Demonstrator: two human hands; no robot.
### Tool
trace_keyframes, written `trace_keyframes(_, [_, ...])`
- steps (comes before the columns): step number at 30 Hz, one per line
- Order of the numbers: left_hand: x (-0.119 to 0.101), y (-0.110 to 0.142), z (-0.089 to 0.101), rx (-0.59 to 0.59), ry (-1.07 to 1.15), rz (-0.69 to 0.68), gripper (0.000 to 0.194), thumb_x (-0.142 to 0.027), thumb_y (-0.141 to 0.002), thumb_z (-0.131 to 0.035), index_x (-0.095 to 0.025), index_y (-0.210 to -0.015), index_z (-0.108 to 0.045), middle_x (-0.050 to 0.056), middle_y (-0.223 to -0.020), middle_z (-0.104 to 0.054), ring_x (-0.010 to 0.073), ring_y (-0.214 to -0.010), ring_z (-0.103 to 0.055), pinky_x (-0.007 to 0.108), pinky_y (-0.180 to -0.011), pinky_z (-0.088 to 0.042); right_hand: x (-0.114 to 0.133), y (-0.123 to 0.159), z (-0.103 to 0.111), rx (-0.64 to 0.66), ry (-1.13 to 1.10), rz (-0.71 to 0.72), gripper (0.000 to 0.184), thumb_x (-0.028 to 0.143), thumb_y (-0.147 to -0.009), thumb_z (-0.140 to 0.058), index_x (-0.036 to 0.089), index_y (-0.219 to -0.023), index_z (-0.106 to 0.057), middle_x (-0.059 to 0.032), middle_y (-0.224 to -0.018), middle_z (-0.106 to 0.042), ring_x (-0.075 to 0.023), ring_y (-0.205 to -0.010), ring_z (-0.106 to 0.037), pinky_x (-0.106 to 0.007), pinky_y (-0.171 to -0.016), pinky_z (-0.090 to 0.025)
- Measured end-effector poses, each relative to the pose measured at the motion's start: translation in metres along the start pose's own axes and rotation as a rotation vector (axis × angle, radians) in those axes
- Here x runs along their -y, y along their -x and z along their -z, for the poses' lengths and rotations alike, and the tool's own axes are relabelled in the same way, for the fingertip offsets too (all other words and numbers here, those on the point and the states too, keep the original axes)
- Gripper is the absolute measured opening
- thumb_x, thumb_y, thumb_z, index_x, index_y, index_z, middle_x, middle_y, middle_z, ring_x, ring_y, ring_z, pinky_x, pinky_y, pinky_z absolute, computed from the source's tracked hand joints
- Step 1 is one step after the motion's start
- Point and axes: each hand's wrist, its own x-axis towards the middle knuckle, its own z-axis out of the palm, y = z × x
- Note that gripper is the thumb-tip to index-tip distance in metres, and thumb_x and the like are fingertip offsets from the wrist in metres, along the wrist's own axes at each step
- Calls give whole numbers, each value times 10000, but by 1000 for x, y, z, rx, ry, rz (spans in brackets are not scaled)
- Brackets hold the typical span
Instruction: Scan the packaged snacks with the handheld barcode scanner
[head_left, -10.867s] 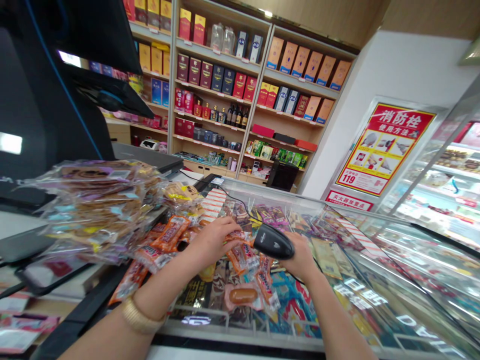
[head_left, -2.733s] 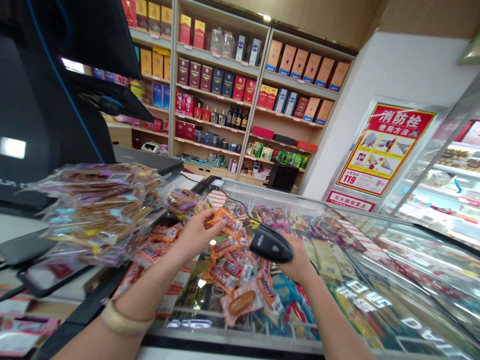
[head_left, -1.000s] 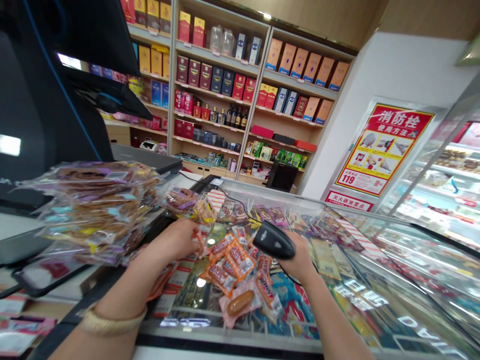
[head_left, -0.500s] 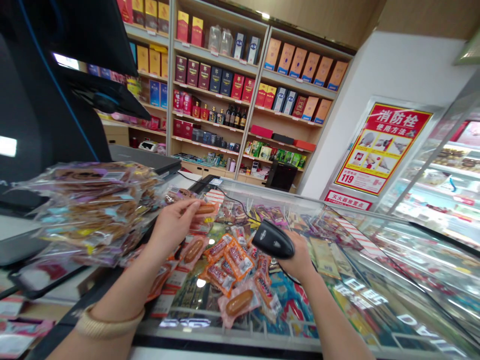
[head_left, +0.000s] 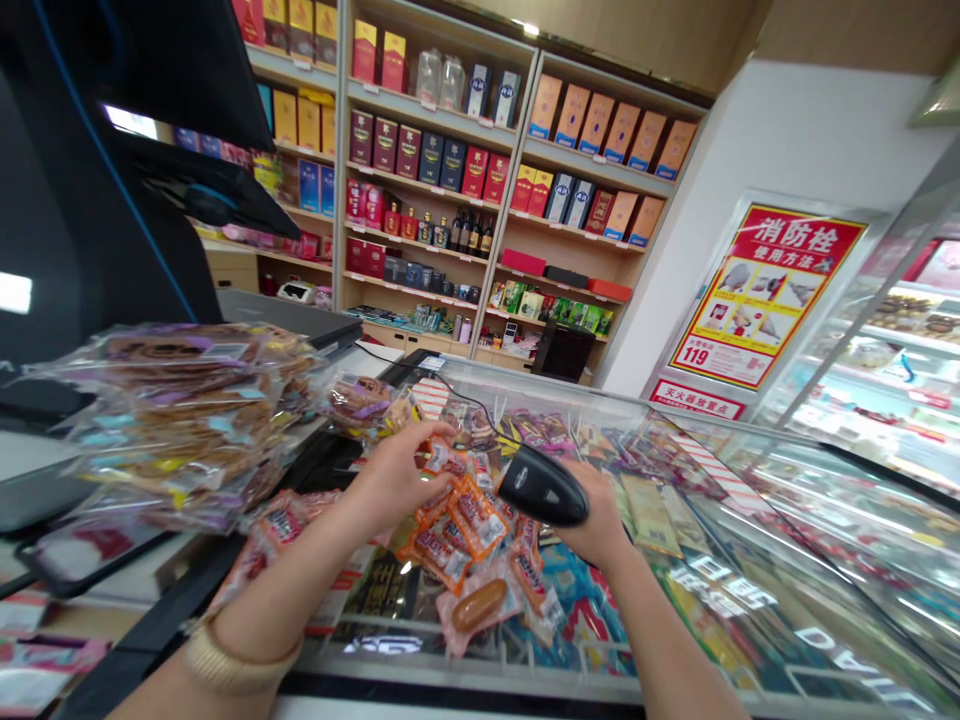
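Observation:
My left hand closes on an orange vacuum-packed sausage snack at the top of a loose pile of such packs. The pile lies on the glass lid of a display freezer. My right hand grips a black handheld barcode scanner just to the right of the pile. Its cable runs back across the glass. Another pack with one large sausage lies at the pile's near end. More packs lie under my left forearm.
A tall stack of flat plastic-wrapped snacks rises on the counter to the left, below a black till screen. Shelves of boxed liquor stand ahead. A red and yellow fire hydrant poster hangs on the right wall.
My left hand has moved down and right from the far edge of the pile onto its top. More packs now lie at the left. My right hand and the scanner stay nearly still.

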Motion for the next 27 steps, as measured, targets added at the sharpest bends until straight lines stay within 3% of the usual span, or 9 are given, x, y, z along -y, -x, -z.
trace_keyframes(5, [-2, 2, -7, 18, -87, -130, 397, -190, -637, -563, -206, -1028, -626, 29, -1029, -691, 190, -897, -645, 290, -799, -510, 11, -4, 0, 61, -44, 56, 124, 335, -719, -553, 223, -752, -595, -16, -627, -595, -181, -599, -559, -303, -584, -396])
trace_keyframes(9, [-2, 1, -7, 4, -145, -191, 374, -190, -671, -558, -199, -1040, -620, 47, -1047, -689, 198, -910, -647, 299, -807, -508, 17, -5, -2, 81, -85, 72, 192, 352, -738, -545, 213, -842, -626, -35, -685, -635, -192, -638, -585, -313, -613, -419])
trace_keyframes(14, [-7, 1, -8, -4, -135, -173, 293, -195, -679, -569, -196, -967, -623, 32, -948, -694, 197, -889, -651, 311, -824, -513, 16, -3, -4, 89, -87, 49, 226, 402, -743, -570, 217, -853, -636, -44, -709, -645, -203, -665, -610, -322, -639, -456])
trace_keyframes(18, [-10, 3, -11, -24, 19, -72, 319, -252, -687, -583, -190, -997, -621, 63, -1027, -682, 210, -953, -645, 321, -793, -549, 12, -2, -4, 16, -42, 46, 192, 397, -750, -565, 223, -803, -624, -42, -693, -635, -206, -652, -606, -329, -627, -468])
trace_keyframes(22, [-8, 7, -20, 170, 257, -9, 472, -325, -787, -513, -192, -1238, -552, 95, -1230, -646, 222, -1112, -620, 386, -917, -524, 8, -3, 0, -91, 9, 35, 181, 378, -771, -547, 220, -788, -633, -53, -690, -643, -221, -667, -626, -344, -623, -488])
trace_keyframes(24, [-5, 7, -22, 264, 192, -28, 496, -335, -814, -492, -204, -1291, -537, 87, -1305, -615, 230, -1200, -573, 424, -1029, -445, 6, -3, 1, -107, 13, 34, 181, 372, -764, -550, 216, -785, -639, -57, -693, -648, -225, -667, -630, -346, -618, -494])
trace_keyframes(27, [0, 5, -18, 226, -61, -53, 447, -320, -832, -469, -195, -1243, -593, 95, -1328, -599, 241, -1236, -543, 420, -1073, -397, 2, -2, 0, -102, 9, 23, 177, 357, -746, -556, 212, -792, -647, -61, -715, -659, -228, -681, -636, -349, -628, -500])
